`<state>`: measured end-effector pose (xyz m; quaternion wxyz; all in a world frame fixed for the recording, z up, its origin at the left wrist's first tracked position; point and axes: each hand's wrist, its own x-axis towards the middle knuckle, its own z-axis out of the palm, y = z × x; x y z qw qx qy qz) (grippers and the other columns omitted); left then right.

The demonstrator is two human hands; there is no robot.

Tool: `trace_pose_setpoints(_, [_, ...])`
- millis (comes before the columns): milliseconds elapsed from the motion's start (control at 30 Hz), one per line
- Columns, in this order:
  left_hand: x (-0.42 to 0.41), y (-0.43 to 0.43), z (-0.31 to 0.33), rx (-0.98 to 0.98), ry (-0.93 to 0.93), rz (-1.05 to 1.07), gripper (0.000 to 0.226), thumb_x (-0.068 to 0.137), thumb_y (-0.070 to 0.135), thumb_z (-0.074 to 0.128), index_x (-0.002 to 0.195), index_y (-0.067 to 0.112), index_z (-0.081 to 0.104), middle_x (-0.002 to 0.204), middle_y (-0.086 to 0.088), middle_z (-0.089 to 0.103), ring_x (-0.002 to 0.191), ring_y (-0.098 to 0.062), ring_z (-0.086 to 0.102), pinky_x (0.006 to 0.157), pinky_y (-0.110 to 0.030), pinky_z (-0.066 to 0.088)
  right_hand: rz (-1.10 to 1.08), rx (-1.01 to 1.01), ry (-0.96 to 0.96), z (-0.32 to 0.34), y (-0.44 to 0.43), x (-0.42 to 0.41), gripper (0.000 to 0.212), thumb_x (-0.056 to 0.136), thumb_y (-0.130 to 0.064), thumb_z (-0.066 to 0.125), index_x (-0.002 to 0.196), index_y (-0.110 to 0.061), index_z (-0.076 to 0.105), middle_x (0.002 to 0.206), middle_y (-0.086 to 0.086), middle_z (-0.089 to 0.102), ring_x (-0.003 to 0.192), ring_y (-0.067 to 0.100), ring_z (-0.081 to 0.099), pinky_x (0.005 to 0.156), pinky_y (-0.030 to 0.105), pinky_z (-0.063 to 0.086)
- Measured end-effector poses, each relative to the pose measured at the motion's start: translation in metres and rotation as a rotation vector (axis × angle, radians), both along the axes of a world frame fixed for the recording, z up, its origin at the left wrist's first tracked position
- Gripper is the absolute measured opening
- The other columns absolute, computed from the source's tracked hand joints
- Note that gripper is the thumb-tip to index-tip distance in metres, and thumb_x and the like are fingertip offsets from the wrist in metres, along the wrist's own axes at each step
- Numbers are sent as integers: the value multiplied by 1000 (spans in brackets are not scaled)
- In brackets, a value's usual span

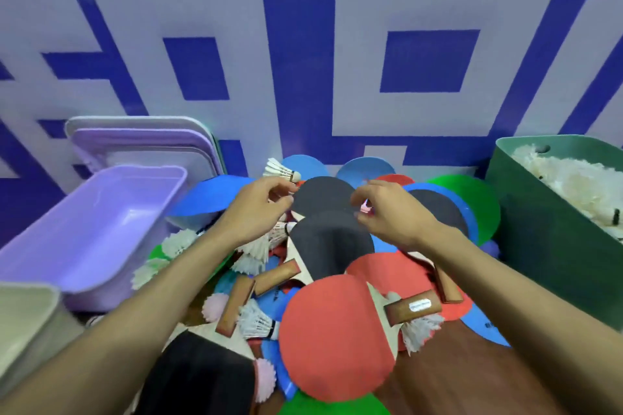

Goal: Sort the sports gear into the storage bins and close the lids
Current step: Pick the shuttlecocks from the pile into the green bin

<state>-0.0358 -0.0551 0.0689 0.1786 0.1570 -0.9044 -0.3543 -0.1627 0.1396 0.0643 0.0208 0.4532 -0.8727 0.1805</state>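
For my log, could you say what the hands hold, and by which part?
The right hand pinches a pink item, mostly hidden; for the left hand it cannot be told.

I looked at a deep blue backdrop [303,44] with large pale blocks; a brown wooden surface [455,374] showed below.
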Motion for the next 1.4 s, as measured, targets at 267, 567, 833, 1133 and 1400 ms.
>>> trace_pose_setpoints(267, [32,-70,-56,68,-146,147,12,89,18,61,100,21,65,91,5,67,81,-13,62,73,-21,47,150,69,30,-26,-88,0,21,84,-21,57,102,-13,64,104,8,63,100,27,57,86,42,46])
trace_pose_setpoints(567, [17,-66,-91,-231,-369,132,56,73,54,71,116,22,57,103,4,53,95,-14,54,80,-30,45,105,503,152,-63,-154,7,28,86,-46,53,90,-19,55,102,2,59,105,25,50,93,44,27])
trace_pose_setpoints(833, [10,-60,-94,-247,-322,175,54,65,36,78,109,17,53,100,2,43,102,-19,48,88,-33,43,5,297,144,-73,-157,3,17,83,-32,58,95,-19,55,80,-1,60,90,23,56,84,39,23])
trace_pose_setpoints(1133, [20,-42,-64,-12,6,245,45,72,30,76,102,18,45,102,2,50,93,-15,49,75,-29,41,-84,-184,-169,-27,-115,4,37,81,-32,69,111,-16,53,101,2,66,92,22,60,76,35,50])
trace_pose_setpoints(1400, [-2,24,-8,111,133,80,32,80,25,66,109,26,52,110,5,56,96,-13,56,77,-24,42,-180,-270,-73,27,4,7,23,76,-25,73,94,-14,62,88,-3,62,82,17,55,66,27,39])
